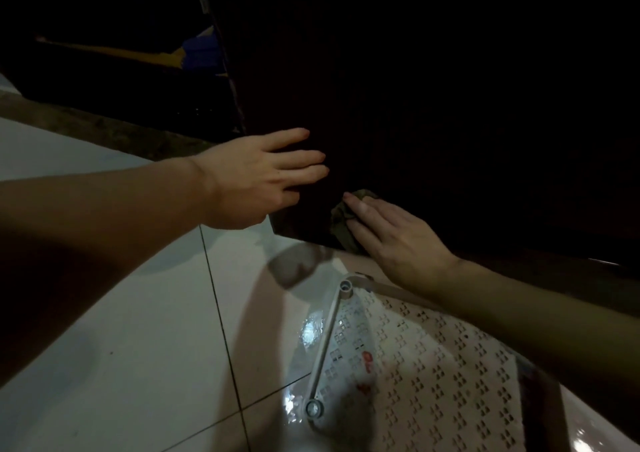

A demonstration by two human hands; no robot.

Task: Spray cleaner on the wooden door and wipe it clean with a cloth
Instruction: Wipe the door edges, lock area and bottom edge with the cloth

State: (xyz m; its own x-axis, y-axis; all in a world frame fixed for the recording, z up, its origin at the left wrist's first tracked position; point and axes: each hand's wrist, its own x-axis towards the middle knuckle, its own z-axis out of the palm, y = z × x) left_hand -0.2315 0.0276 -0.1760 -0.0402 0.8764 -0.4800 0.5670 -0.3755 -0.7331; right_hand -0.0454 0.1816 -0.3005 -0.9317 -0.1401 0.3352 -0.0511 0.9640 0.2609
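very dim, door (450,88) near black, glare on floor tiles (138,347)

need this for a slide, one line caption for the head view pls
Right hand presses a cloth to the dark wooden door's bottom corner; left hand braces its edge.

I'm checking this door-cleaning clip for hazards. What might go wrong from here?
The door is almost black in this light, so missed patches may go unseen. The right hand presses the cloth low beside the perforated plastic basket, which its arm could knock. The glossy floor may be slippery.
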